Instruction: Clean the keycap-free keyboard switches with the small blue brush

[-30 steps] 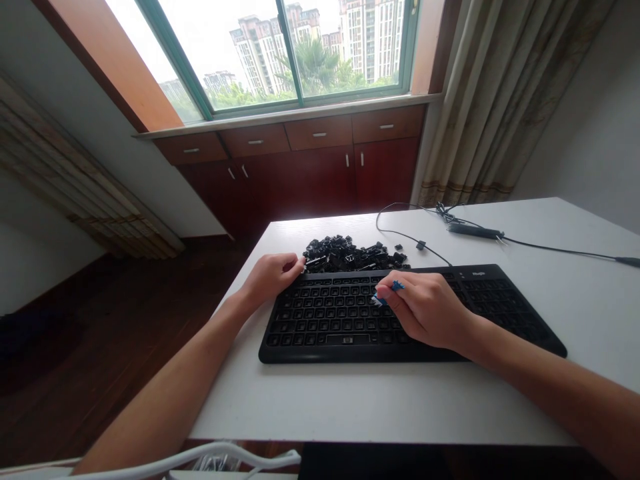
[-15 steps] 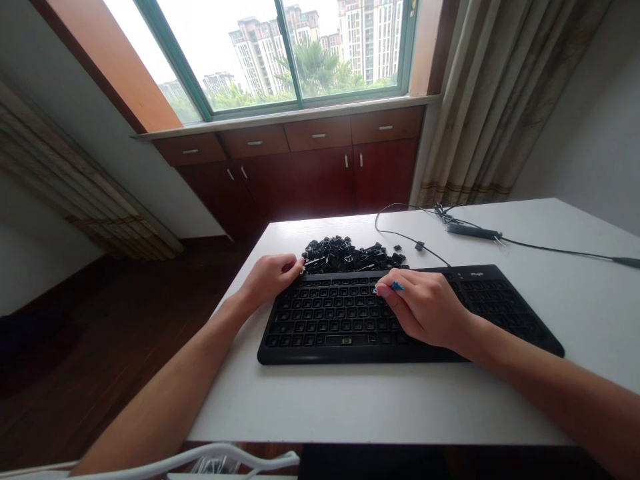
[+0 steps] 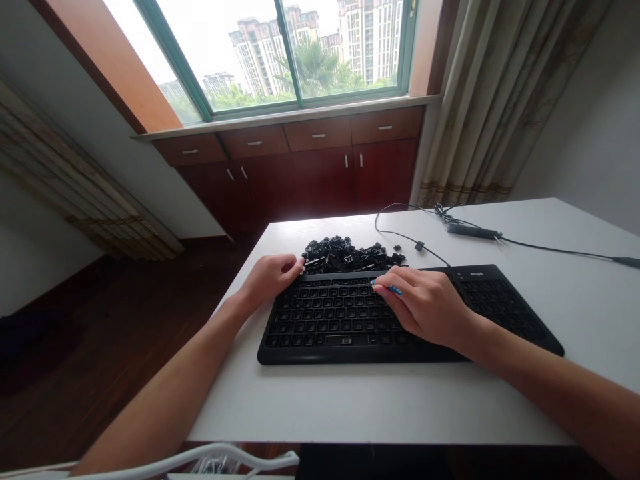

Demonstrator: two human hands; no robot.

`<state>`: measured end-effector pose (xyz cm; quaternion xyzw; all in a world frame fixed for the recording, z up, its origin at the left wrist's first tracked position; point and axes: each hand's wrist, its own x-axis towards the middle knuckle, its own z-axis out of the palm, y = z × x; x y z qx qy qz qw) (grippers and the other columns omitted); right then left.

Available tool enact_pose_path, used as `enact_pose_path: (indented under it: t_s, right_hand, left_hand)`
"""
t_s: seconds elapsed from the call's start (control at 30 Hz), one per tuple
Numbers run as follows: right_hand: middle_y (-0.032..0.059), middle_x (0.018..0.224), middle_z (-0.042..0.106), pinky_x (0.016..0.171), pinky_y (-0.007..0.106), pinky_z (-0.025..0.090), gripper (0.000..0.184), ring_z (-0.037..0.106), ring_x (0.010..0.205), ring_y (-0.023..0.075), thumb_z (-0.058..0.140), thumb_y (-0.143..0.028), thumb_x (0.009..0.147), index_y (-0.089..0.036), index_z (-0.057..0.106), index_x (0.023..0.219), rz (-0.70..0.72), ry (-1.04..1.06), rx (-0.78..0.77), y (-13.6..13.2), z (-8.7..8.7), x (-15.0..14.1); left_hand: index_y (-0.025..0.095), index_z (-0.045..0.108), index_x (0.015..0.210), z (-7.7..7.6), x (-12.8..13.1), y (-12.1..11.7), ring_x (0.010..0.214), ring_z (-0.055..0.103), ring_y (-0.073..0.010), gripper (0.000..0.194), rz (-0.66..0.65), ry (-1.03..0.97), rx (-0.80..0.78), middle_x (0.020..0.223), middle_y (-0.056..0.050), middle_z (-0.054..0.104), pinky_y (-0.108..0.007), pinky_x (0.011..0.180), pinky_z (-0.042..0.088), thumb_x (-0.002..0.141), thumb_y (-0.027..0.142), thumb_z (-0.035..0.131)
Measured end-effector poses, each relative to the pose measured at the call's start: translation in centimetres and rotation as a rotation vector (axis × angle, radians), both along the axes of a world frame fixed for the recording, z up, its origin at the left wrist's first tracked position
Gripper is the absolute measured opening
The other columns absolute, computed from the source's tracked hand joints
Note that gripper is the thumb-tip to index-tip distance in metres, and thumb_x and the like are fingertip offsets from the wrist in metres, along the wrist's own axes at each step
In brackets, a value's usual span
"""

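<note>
A black keyboard (image 3: 345, 313) with its keycaps off lies on the white table, its sockets bare. My right hand (image 3: 425, 300) is over the middle of it, thumb and fingers pinched on a slim blue tool (image 3: 395, 290). The tool's tip is at the upper rows of sockets; its exact kind is too small to make out. At the keyboard's back left corner, my left hand (image 3: 270, 277) has its fingers curled against the edge. Just behind the keyboard is a heap of loose black keycaps (image 3: 345, 255), beside the left fingertips.
A cable (image 3: 400, 233) runs from the keyboard's back to a tied bundle and a dark rod-like piece (image 3: 473, 231) at the back right. The white table (image 3: 380, 407) ends close in front of me. A pale curved bar (image 3: 200, 455) crosses below its front edge.
My right hand has shifted slightly left and away from me, carrying the blue tool's tip toward the upper rows. My left hand and the keyboard have stayed put.
</note>
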<state>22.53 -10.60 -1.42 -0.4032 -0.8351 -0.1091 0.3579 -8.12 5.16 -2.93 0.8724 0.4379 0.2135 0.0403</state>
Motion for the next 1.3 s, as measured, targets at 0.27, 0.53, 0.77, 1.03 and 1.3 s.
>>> enact_pose_path:
  t_s: [0.27,0.53,0.77,1.03,1.3]
  right_hand:
    - [0.0032,0.079,0.066,0.058,0.026,0.042,0.013,0.058,0.064,0.0123,0.052,-0.021,0.100,-0.014,0.063,0.097,0.117,0.098,-0.099,-0.23,-0.41,-0.31]
    - [0.0036,0.085,0.070,0.063,0.025,0.047,0.015,0.064,0.071,0.0127,0.051,-0.021,0.101,-0.014,0.063,0.096,0.085,0.130,-0.146,-0.17,-0.30,-0.57]
    - [0.0042,0.091,0.071,0.063,0.025,0.048,0.014,0.065,0.072,0.0132,0.053,-0.022,0.101,-0.015,0.064,0.102,0.008,0.056,-0.050,0.32,-0.56,-0.15]
    - [0.0051,0.089,0.071,0.066,0.026,0.049,0.016,0.065,0.074,0.0138,0.051,-0.023,0.102,-0.015,0.065,0.103,0.146,0.138,-0.196,-0.27,-0.43,-0.55]
    - [0.0045,0.090,0.072,0.067,0.024,0.049,0.016,0.065,0.075,0.0121,0.050,-0.022,0.102,-0.014,0.064,0.099,0.157,0.221,-0.254,-0.38,-0.35,-0.90]
  left_hand:
    - [0.018,0.036,0.059,-0.11,-0.06,0.13,0.051,0.029,-0.0088,0.047,0.004,0.005,-0.002,0.052,0.006,0.033,-0.026,0.055,0.023,0.096,0.043,0.051]
    - [0.018,0.035,0.059,-0.08,-0.03,0.12,0.052,0.029,-0.0088,0.048,0.004,0.006,-0.001,0.052,0.006,0.032,-0.026,0.055,0.023,0.096,0.043,0.051]
    - [0.018,0.035,0.059,0.01,-0.02,0.02,0.052,0.029,-0.0087,0.048,0.001,0.003,0.001,0.051,0.006,0.033,-0.026,0.055,0.024,0.096,0.042,0.051]
    - [0.018,0.038,0.058,0.03,0.07,0.05,0.052,0.031,-0.0090,0.046,0.003,0.001,0.007,0.052,0.005,0.034,-0.026,0.055,0.024,0.095,0.041,0.052]
    - [0.018,0.038,0.058,0.11,0.08,0.04,0.051,0.031,-0.0089,0.047,0.004,0.007,0.002,0.051,0.005,0.035,-0.026,0.055,0.023,0.096,0.043,0.051]
